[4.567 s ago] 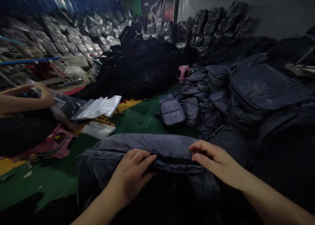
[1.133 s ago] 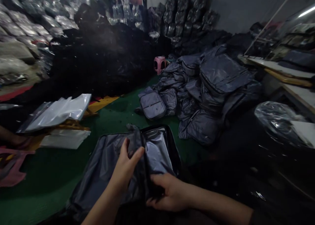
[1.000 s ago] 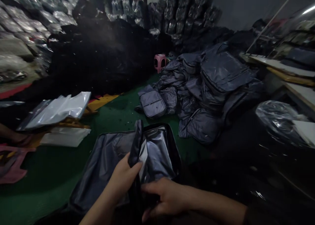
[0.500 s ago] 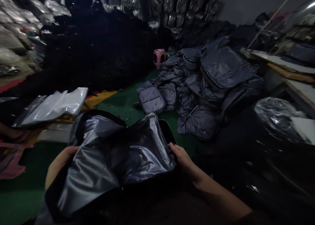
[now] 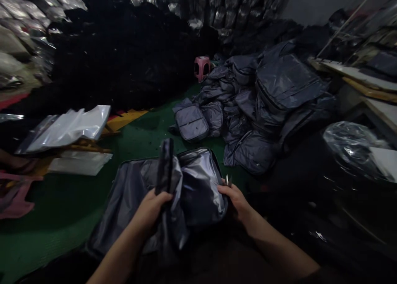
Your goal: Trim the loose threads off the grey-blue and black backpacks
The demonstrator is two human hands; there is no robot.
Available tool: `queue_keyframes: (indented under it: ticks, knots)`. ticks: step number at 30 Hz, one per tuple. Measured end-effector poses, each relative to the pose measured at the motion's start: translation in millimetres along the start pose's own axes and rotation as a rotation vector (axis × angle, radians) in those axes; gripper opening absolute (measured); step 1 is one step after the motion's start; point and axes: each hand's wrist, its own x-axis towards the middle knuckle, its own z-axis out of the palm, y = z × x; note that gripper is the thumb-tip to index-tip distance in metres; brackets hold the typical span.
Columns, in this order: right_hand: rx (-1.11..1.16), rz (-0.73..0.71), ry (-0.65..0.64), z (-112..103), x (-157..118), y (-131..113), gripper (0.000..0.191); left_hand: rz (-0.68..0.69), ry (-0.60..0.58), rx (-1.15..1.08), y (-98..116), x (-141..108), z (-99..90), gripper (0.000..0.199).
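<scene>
A dark grey backpack [image 5: 124, 197] lies spread open in front of me, its shiny silvery lining showing in the right-hand part. My left hand [image 5: 153, 207] is closed around a dark zip-edged panel in the middle, which stands up from the rest of the bag. At the bag's right rim, my right hand [image 5: 234, 197] pinches the edge between thumb and fingers. Small pointed metal blades, seemingly thread snips [image 5: 228, 180], stick up from that same hand; their handles are hidden. The bag's lower edge is lost in shadow.
A heap of similar grey bags [image 5: 257, 106] fills the right side beyond my hands. Plastic sheets [image 5: 80, 126] lie at left, near a pink stool [image 5: 18, 197]. Another pink stool [image 5: 202, 68] stands farther back. Clear plastic wrap [image 5: 350, 143] is at right, beside a table [image 5: 378, 106].
My left hand has moved right from the bag's far left side to its middle, bringing the panel up and over. A grey compartment now shows at left. Blades have come into view at my right hand.
</scene>
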Motion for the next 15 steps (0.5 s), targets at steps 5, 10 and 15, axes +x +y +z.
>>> queue_keyframes:
  ticks: [5, 10, 15]
  knots:
    - [-0.147, -0.083, -0.197, 15, -17, 6, 0.050, -0.145, -0.249, 0.011, -9, -5, 48.4, 0.024]
    - [-0.834, -0.366, -0.677, 34, -38, 1, 0.061, 0.085, -0.247, 0.226, -2, -5, 64.8, 0.043]
    - [-0.978, -0.618, -0.345, 18, -27, 4, 0.037, 0.405, -0.037, 0.578, 13, -1, 59.7, 0.034]
